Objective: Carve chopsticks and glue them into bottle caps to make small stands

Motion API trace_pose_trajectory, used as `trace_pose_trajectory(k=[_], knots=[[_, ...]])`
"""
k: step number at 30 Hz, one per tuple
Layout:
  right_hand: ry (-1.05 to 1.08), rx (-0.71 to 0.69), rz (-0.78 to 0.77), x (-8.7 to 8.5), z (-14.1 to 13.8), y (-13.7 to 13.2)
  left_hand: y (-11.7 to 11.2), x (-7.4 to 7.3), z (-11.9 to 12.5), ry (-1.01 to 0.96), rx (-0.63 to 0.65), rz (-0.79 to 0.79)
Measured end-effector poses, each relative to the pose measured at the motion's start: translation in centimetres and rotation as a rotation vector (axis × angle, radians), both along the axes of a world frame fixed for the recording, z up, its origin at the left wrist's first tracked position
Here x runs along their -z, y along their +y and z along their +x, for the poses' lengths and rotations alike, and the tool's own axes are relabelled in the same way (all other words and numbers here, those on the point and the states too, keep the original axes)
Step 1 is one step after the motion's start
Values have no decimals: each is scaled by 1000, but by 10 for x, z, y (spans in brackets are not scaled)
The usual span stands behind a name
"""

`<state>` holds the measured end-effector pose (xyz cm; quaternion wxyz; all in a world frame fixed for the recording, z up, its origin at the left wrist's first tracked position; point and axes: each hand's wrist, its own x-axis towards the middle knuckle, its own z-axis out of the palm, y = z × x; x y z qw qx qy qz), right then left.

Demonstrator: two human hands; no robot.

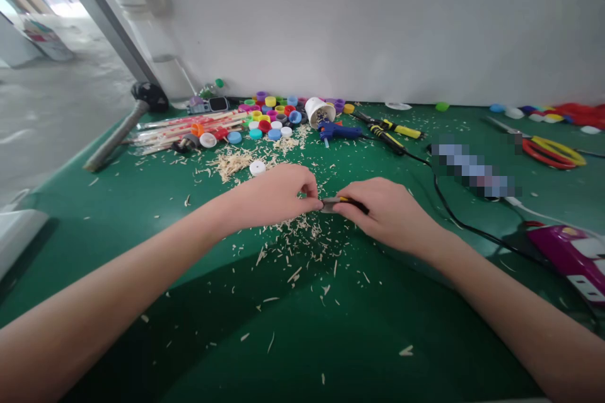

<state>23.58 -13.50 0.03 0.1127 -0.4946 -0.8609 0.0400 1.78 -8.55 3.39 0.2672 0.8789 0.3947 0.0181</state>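
My right hand [390, 210] is closed around a utility knife [331, 204] with a black and yellow handle. The knife's grey metal end points left, and its tip meets the fingers of my left hand [283, 195]. That left hand is closed in a pinch with thumb and forefinger; whatever lies between them is too small or hidden to make out. Pale wood shavings [302, 233] are scattered on the green table below both hands. Behind my left hand lies a white bottle cap [258, 168], beside a heap of shavings [232, 165].
Colourful bottle caps [274, 116], a tipped white cup [319, 111] and a blue glue gun [339, 130] lie toward the wall. Bundled sticks [189, 128] and a hammer [123, 128] are left. Pliers [387, 132], scissors [543, 144], cables and a purple power strip [570, 258] occupy the right.
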Motion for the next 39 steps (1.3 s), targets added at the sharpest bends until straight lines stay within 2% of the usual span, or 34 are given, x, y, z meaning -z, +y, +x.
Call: trace_pose_trajectory(k=[4, 7, 13, 18, 22, 26, 30, 33, 36, 39], knots=[[-2, 102, -60, 4, -8, -4, -5, 4, 1, -47, 13, 51], [-7, 139, 2, 7, -7, -5, -7, 6, 1, -73, 25, 87], [-64, 54, 122, 10, -6, -5, -6, 9, 1, -85, 72, 117], [-88, 45, 244, 15, -6, -3, -9, 10, 3, -99, 99, 150], [-132, 25, 325, 19, -9, -5, -7, 9, 3, -38, 124, 156], [-128, -1, 334, 20, -11, -6, 13, 5, -17, 94, 108, 148], [-94, 11, 330, 21, -11, -5, 47, 5, -52, 318, -15, 367], [-91, 20, 321, 22, -10, -4, 68, 13, -71, 393, -39, 349], [-95, 34, 326, 23, -10, -2, 75, 19, -75, 378, -21, 324], [-107, 61, 340, 23, -8, 0, 71, 17, -71, 329, 3, 321]])
